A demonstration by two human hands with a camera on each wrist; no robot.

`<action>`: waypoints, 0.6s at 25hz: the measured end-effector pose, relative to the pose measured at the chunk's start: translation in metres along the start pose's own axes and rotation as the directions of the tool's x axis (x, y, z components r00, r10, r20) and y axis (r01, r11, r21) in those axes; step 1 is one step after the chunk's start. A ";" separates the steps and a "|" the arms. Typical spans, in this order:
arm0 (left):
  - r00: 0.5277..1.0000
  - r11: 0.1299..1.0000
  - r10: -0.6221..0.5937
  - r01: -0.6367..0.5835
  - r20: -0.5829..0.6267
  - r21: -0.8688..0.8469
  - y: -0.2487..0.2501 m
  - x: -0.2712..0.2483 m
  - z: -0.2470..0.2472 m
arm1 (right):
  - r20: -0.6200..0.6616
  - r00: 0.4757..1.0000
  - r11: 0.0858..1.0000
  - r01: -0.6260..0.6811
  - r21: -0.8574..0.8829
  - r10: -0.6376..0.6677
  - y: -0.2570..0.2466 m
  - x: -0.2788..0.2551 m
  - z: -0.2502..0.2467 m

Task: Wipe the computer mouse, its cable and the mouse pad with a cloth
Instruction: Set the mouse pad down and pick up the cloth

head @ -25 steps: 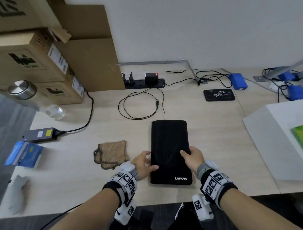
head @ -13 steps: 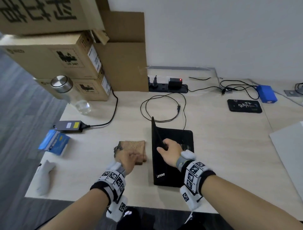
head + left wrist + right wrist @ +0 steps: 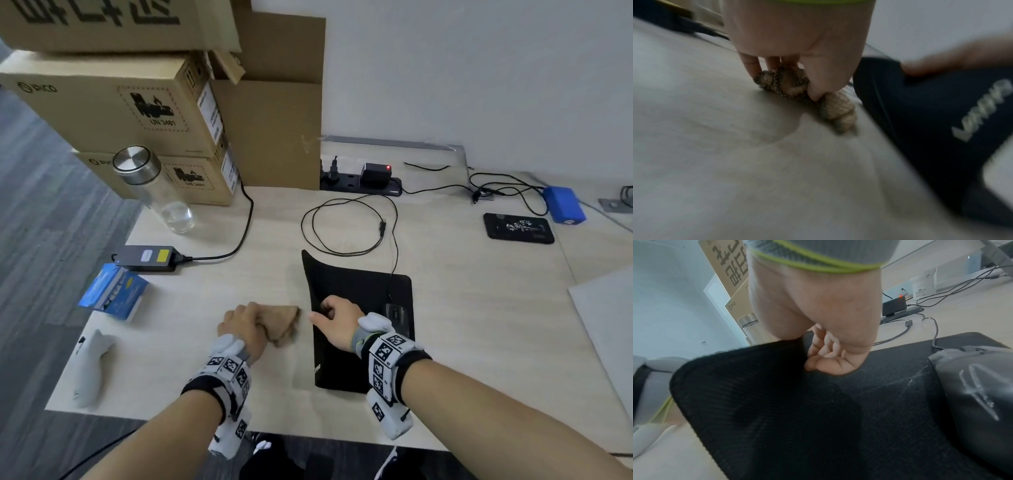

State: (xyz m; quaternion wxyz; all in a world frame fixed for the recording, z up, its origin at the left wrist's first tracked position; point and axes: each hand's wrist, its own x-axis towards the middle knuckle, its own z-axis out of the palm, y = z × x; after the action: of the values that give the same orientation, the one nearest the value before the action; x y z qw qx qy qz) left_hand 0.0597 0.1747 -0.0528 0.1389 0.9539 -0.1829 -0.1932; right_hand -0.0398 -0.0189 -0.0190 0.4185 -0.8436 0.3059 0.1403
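The black Lenovo mouse pad (image 3: 359, 291) lies on the desk with its left edge raised and curled over. My right hand (image 3: 325, 310) pinches that raised edge (image 3: 816, 358). The dark mouse (image 3: 397, 313) sits on the flat right part of the pad (image 3: 797, 402), partly hidden by my wrist in the head view and close on the right in the right wrist view (image 3: 972, 386). Its cable (image 3: 395, 240) runs back into a loop on the desk. Left of the pad, my left hand (image 3: 246, 322) grips the bunched brown cloth (image 3: 282, 323), fingers curled round it (image 3: 797, 87).
Stacked cardboard boxes (image 3: 137, 113) and a glass bottle (image 3: 154, 192) stand at the back left. A power adapter (image 3: 147, 257), a blue packet (image 3: 113, 291) and a white object (image 3: 89, 366) lie along the left edge. A power strip (image 3: 363, 181), black case (image 3: 517, 228) and blue box (image 3: 563, 205) sit behind.
My left hand left the pad, moved to the cloth and bunched it in its grip. My right hand crossed to the pad's left edge and lifted it, showing the mouse.
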 end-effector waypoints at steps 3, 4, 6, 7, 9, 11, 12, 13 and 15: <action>0.971 0.820 -0.211 0.115 -0.110 -0.561 0.004 0.012 -0.019 | 0.005 1.000 0.998 -0.013 0.054 0.013 -0.002 0.001 -0.005; 0.954 0.704 -0.272 0.106 -0.128 -0.702 0.010 0.015 -0.028 | 0.002 1.000 0.998 -0.015 0.063 0.015 -0.002 0.002 -0.009; 0.929 0.550 -0.334 0.056 -0.158 -0.833 0.021 0.016 -0.051 | -0.003 1.000 0.997 -0.015 0.074 0.015 -0.001 0.002 -0.017; 0.931 0.546 -0.317 0.024 -0.179 -0.837 0.029 0.016 -0.060 | -0.014 1.000 0.996 -0.010 0.091 0.012 0.002 0.000 -0.024; 0.961 0.542 -0.221 -0.018 -0.163 -0.840 0.047 0.015 -0.070 | -0.044 0.999 0.993 0.016 0.121 -0.010 0.004 -0.002 -0.039; 0.998 0.467 -0.039 -0.023 -0.046 -0.884 0.075 0.013 -0.068 | -0.114 0.993 0.979 0.050 0.196 -0.028 0.012 -0.002 -0.055; 0.997 0.400 0.068 0.017 0.048 -0.916 0.094 0.010 -0.064 | -0.150 0.988 0.963 0.067 0.259 -0.028 0.017 -0.003 -0.065; 0.973 0.329 0.172 0.093 0.157 -0.940 0.114 0.006 -0.060 | -0.171 0.985 0.939 0.083 0.334 -0.026 0.025 -0.004 -0.075; 0.875 0.207 0.340 0.289 0.346 -0.935 0.151 -0.004 -0.053 | -0.140 0.990 0.867 0.059 0.496 0.013 0.038 -0.011 -0.093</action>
State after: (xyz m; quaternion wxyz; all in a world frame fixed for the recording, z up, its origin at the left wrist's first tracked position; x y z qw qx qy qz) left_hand 0.0336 0.0520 0.0466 0.6601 0.5629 -0.0639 -0.4932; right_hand -0.0743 -0.1057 0.0192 0.6013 -0.7183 0.3499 -0.0072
